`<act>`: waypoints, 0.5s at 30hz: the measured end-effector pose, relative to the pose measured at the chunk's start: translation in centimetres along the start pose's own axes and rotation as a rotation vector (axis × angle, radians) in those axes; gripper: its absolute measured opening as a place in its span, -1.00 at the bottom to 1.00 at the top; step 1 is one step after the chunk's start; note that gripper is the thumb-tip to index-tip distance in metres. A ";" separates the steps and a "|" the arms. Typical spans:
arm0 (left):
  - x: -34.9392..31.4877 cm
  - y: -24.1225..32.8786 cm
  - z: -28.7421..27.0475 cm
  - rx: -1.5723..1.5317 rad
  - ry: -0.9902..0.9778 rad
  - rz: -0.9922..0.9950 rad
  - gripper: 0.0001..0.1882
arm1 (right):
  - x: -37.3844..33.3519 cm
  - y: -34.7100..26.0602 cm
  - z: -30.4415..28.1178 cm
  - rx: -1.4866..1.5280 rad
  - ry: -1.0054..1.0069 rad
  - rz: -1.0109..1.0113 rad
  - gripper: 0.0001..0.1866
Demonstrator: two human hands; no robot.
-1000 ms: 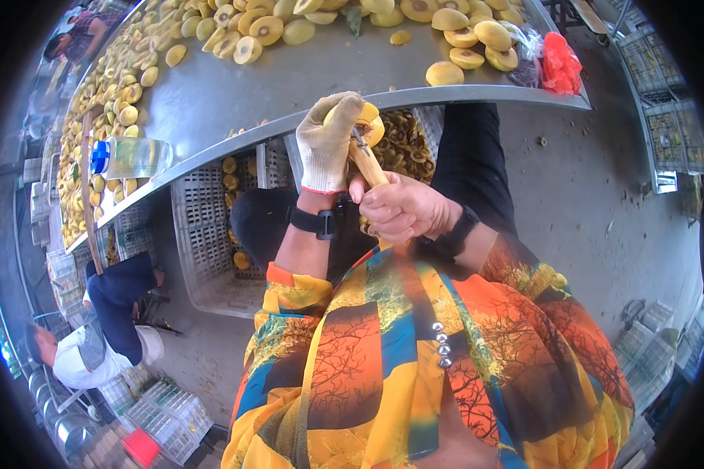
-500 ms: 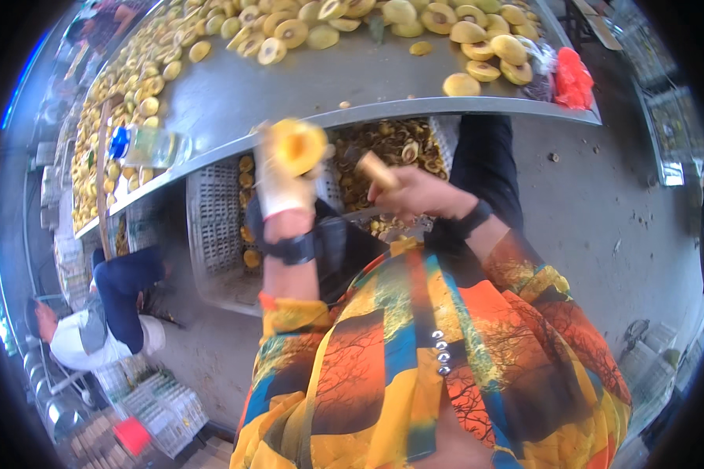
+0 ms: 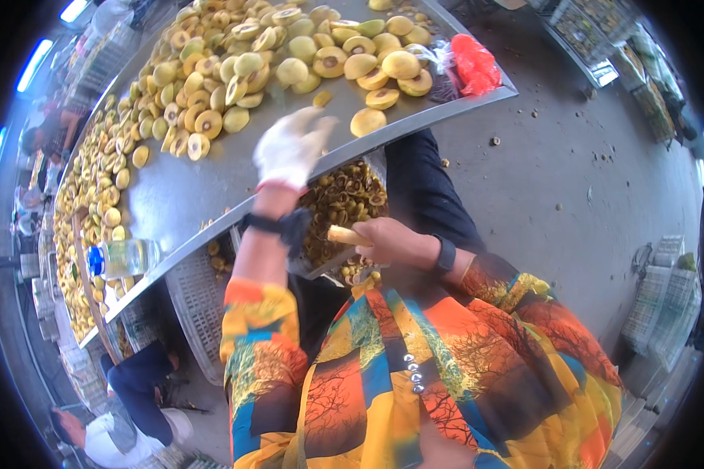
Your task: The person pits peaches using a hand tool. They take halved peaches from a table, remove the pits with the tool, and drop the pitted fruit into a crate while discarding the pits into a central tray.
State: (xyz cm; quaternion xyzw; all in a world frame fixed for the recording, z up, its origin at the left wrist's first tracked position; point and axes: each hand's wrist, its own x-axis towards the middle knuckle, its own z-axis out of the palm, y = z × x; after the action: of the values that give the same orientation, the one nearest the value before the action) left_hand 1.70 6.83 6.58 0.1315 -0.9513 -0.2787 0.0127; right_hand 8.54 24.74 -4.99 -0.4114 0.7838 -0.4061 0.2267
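Note:
My left hand (image 3: 293, 148), in a white glove, reaches over the metal table (image 3: 181, 184) near its front edge. Its fingers are stretched out and somewhat blurred, and no fruit shows in them. Just beyond the fingertips lies a small yellow fruit piece (image 3: 321, 98). Halved yellow fruits (image 3: 208, 123), peach-like with brown centres, are heaped farther back. My bare right hand (image 3: 395, 241) is closed around a tool with a pale wooden handle (image 3: 347, 235); its working end cannot be made out. Below my hands, under the table edge, sits a crate of small brownish-yellow fruit pieces (image 3: 340, 205).
A clear bottle with a blue cap (image 3: 125, 259) lies on the table at left. A red plastic bag (image 3: 474, 66) rests at the right corner. Beneath the table stands a pale slatted crate (image 3: 199, 309). Another person (image 3: 125, 438) sits at lower left.
The fruit half that my left hand held is gone from it, and that hand has moved out over the table. My right hand keeps the wooden handle. The view has swung right.

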 end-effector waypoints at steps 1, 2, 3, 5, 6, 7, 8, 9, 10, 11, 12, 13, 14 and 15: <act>1.9 0.8 2.1 0.111 0.006 0.127 -0.53 | -0.4 -0.1 -0.4 -0.010 0.008 -0.003 -0.82; 3.7 1.9 3.8 0.155 -0.067 0.205 -0.50 | -1.0 0.0 -0.8 -0.003 0.035 0.006 -0.82; 5.2 3.5 5.4 0.210 -0.150 0.215 -0.49 | -1.9 0.2 -1.2 0.004 0.063 0.021 -0.81; 6.8 5.3 8.3 0.315 -0.258 0.311 -0.54 | -3.5 0.4 -1.9 -0.021 0.107 0.076 -0.78; 7.4 5.1 9.4 0.286 -0.232 0.287 -0.55 | -4.1 0.2 -2.2 -0.009 0.137 0.112 -0.78; 7.8 4.8 10.6 0.256 -0.210 0.264 -0.56 | -4.6 -0.1 -2.5 0.005 0.168 0.151 -0.78; 8.7 4.0 11.2 0.221 -0.188 0.271 -0.60 | -4.9 -0.4 -2.9 -0.002 0.170 0.149 -0.78; 9.2 2.3 11.4 0.222 -0.181 0.263 -0.60 | -5.1 -1.0 -3.1 0.024 0.265 0.171 -0.80; 9.8 0.9 11.7 0.144 -0.147 0.305 -0.63 | -5.4 -1.1 -3.3 0.054 0.363 0.202 -0.81; 10.1 -0.5 12.1 0.068 -0.108 0.339 -0.65 | -5.5 -1.0 -3.6 0.214 0.452 0.159 -0.83; 7.5 3.2 9.9 -0.085 -0.132 0.149 -0.65 | -5.6 -0.7 -4.5 0.327 0.585 0.285 -0.81; 6.4 2.1 9.2 -0.191 -0.008 0.187 -0.62 | -4.8 -1.7 -5.1 0.439 0.672 0.377 -0.79; 4.5 1.9 8.0 -0.325 0.054 0.231 -0.63 | -4.1 -2.9 -6.6 0.477 0.691 0.392 -0.74; 2.3 2.0 6.5 -0.456 0.114 0.277 -0.64 | -3.4 -3.5 -7.9 0.518 0.713 0.409 -0.70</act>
State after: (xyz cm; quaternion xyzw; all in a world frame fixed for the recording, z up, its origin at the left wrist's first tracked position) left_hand -1.62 11.31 2.03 0.0093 -0.8705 -0.4735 0.1337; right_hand 6.56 30.00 2.44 -0.0141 0.7506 -0.6507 0.1140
